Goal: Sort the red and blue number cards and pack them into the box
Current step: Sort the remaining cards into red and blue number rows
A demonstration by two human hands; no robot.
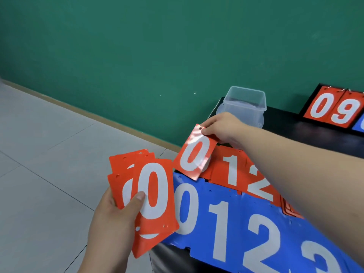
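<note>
Head view: right hand point(223, 128) pinches red 0 card point(194, 156) near table point(305, 127) edge.

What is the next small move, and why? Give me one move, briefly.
Probably carry the red 0 card, pinched at its top corner by the right hand, over onto the red 0 stack fanned in the left hand. Digit and colour match, and the card is raised above the red row.
</note>
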